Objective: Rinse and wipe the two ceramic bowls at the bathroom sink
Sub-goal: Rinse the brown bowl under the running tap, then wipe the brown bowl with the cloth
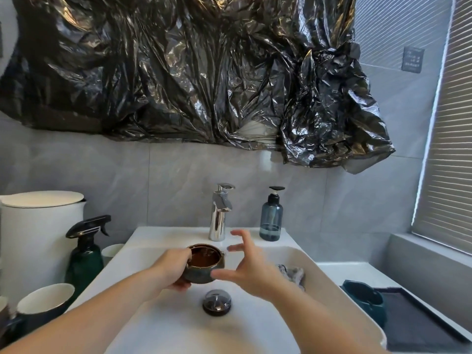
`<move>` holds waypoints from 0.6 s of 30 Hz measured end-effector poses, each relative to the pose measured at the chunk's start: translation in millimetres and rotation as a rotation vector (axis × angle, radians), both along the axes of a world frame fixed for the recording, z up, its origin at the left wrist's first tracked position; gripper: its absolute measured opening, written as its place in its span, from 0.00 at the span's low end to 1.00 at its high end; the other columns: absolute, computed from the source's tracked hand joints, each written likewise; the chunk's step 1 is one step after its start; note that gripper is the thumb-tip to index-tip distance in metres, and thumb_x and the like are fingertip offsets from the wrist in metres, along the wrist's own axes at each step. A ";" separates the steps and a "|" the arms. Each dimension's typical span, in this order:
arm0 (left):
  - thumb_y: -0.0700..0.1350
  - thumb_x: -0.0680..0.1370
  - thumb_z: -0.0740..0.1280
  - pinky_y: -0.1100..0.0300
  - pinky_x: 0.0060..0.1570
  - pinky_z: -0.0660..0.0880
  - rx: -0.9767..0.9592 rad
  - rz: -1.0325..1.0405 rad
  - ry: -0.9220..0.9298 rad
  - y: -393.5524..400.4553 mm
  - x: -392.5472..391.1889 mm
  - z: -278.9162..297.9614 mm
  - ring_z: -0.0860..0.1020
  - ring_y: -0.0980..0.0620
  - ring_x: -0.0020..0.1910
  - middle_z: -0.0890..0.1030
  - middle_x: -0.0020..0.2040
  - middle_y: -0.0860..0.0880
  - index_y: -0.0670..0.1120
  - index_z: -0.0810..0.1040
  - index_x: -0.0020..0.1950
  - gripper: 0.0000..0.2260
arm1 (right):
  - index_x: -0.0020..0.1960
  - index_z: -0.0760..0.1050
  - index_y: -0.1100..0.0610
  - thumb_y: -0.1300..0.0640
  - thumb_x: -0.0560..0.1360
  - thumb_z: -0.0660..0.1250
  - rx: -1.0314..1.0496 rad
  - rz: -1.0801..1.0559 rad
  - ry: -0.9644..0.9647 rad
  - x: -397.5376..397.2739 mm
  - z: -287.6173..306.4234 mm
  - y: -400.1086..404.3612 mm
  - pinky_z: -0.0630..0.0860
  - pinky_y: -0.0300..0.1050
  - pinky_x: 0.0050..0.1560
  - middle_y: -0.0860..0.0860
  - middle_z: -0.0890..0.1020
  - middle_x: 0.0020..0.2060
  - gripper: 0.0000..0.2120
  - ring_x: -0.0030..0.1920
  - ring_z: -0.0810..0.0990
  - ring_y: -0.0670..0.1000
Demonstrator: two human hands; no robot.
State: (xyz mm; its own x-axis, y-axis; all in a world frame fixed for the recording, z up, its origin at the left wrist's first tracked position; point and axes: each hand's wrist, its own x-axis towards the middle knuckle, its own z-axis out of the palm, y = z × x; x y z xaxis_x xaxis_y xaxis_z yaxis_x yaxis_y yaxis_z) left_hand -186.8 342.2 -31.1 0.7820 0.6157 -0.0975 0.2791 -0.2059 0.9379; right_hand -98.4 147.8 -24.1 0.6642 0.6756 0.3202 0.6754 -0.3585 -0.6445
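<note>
A small dark ceramic bowl (203, 263) with a glossy brown inside is held upright over the white sink (163, 323), in front of the chrome tap (220, 213) and beyond the drain plug (216, 302). It is gripped by the left hand (170, 268), the thumb hooked over the near rim and the fingers curled under the base — a firm, closed grip on the bowl. Just to the right of that grip the right hand (249, 270) is spread wide, fingers splayed and holding nothing; its thumb appears to lie close against the bowl's side, though contact cannot be told for certain. No water is seen running from the tap, so the step in hand is judged to be the start of rinsing this first bowl: the next move would call for the free hand to be raised to the tap lever, or for the grey cloth (293, 274) lying beyond the right hand on the sink's edge to be picked up for wiping. Further right of both hands, a teal ceramic vessel (364, 298) — possibly the second bowl — is set on a dark tray (419, 325) upon the desk. A blue pump bottle (271, 218) stands beside the tap, and left of the gripping hand a green spray bottle (85, 251) and a white-lined cup (46, 301) are ranged.
</note>
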 end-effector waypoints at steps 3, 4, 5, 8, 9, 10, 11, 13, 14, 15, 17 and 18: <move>0.42 0.81 0.60 0.59 0.29 0.74 -0.010 0.024 -0.005 9.7 -4.1 -3.1 0.75 0.44 0.26 0.77 0.38 0.39 0.41 0.79 0.49 0.09 | 0.72 0.63 0.42 0.28 0.71 0.69 -0.062 -0.196 -0.108 16.8 16.4 -3.2 0.77 0.44 0.50 0.43 0.77 0.66 0.36 0.54 0.82 0.49; 0.43 0.81 0.60 0.59 0.29 0.75 -0.004 0.027 -0.004 11.5 -4.6 -3.9 0.75 0.44 0.27 0.77 0.40 0.39 0.41 0.79 0.50 0.09 | 0.73 0.66 0.44 0.30 0.73 0.67 -0.130 -0.267 -0.140 26.1 18.0 -6.1 0.78 0.46 0.52 0.45 0.79 0.65 0.33 0.54 0.82 0.50; 0.43 0.81 0.60 0.58 0.30 0.76 0.004 0.027 -0.004 12.1 -4.9 -4.6 0.75 0.43 0.28 0.78 0.41 0.39 0.41 0.80 0.51 0.10 | 0.73 0.68 0.47 0.33 0.74 0.67 -0.226 -0.332 -0.148 35.3 16.8 -10.0 0.79 0.47 0.55 0.47 0.81 0.63 0.32 0.54 0.83 0.51; 0.42 0.83 0.59 0.56 0.33 0.76 0.028 0.044 -0.023 9.0 -5.5 -2.5 0.76 0.42 0.30 0.78 0.40 0.39 0.41 0.79 0.47 0.11 | 0.75 0.67 0.48 0.40 0.73 0.66 -0.597 -0.433 -0.093 49.9 -2.0 -27.0 0.74 0.53 0.67 0.52 0.79 0.65 0.32 0.65 0.77 0.57; 0.43 0.83 0.59 0.56 0.33 0.76 0.040 0.051 -0.030 8.2 -5.2 -1.7 0.77 0.42 0.30 0.78 0.39 0.39 0.42 0.79 0.46 0.11 | 0.75 0.67 0.47 0.41 0.74 0.65 -0.689 -0.451 -0.096 50.2 -9.7 -32.3 0.70 0.55 0.70 0.52 0.76 0.69 0.31 0.70 0.73 0.58; 0.43 0.83 0.58 0.56 0.33 0.76 0.057 0.055 -0.038 8.6 -4.5 -1.4 0.77 0.42 0.30 0.78 0.39 0.39 0.42 0.79 0.46 0.12 | 0.75 0.66 0.46 0.41 0.76 0.63 -0.746 -0.454 -0.127 50.7 -16.2 -37.0 0.67 0.56 0.72 0.53 0.74 0.71 0.29 0.72 0.70 0.59; 0.43 0.83 0.58 0.56 0.32 0.76 0.079 0.054 -0.045 9.7 -4.0 -1.1 0.77 0.42 0.30 0.78 0.38 0.39 0.41 0.79 0.47 0.12 | 0.75 0.67 0.44 0.40 0.78 0.61 -0.775 -0.451 -0.157 51.1 -20.0 -40.2 0.66 0.57 0.71 0.53 0.73 0.71 0.26 0.72 0.69 0.60; 0.44 0.83 0.58 0.58 0.28 0.75 0.127 0.052 -0.054 13.0 -3.9 -2.1 0.77 0.42 0.29 0.79 0.38 0.40 0.40 0.79 0.49 0.12 | 0.72 0.70 0.44 0.37 0.80 0.57 -0.797 -0.460 -0.197 53.8 -25.4 -44.1 0.69 0.56 0.67 0.53 0.73 0.68 0.24 0.69 0.70 0.60; 0.44 0.84 0.58 0.58 0.27 0.75 0.150 0.053 -0.055 13.8 -4.5 -2.2 0.78 0.42 0.29 0.79 0.39 0.40 0.40 0.79 0.49 0.12 | 0.70 0.72 0.47 0.36 0.80 0.56 -0.803 -0.464 -0.197 54.4 -27.1 -45.7 0.71 0.55 0.64 0.54 0.73 0.66 0.24 0.67 0.72 0.61; 0.44 0.83 0.58 0.58 0.26 0.74 0.172 0.052 -0.056 14.0 -5.5 -1.8 0.78 0.43 0.30 0.79 0.39 0.40 0.41 0.79 0.50 0.12 | 0.67 0.74 0.50 0.36 0.81 0.57 -0.799 -0.459 -0.180 55.2 -28.5 -46.6 0.73 0.53 0.61 0.55 0.74 0.64 0.23 0.64 0.75 0.61; 0.45 0.83 0.58 0.58 0.25 0.74 0.210 0.046 -0.054 13.9 -7.8 -0.8 0.78 0.43 0.30 0.80 0.41 0.40 0.42 0.79 0.50 0.12 | 0.63 0.75 0.52 0.45 0.81 0.62 -0.781 -0.444 -0.178 55.4 -27.5 -46.7 0.75 0.48 0.52 0.55 0.78 0.62 0.16 0.60 0.79 0.59; 0.45 0.83 0.58 0.59 0.24 0.74 0.224 0.045 -0.057 13.7 -8.7 0.0 0.78 0.43 0.29 0.81 0.42 0.40 0.42 0.79 0.50 0.12 | 0.62 0.75 0.52 0.50 0.80 0.62 -0.777 -0.435 -0.183 54.5 -25.4 -46.0 0.74 0.46 0.50 0.54 0.79 0.61 0.13 0.60 0.80 0.58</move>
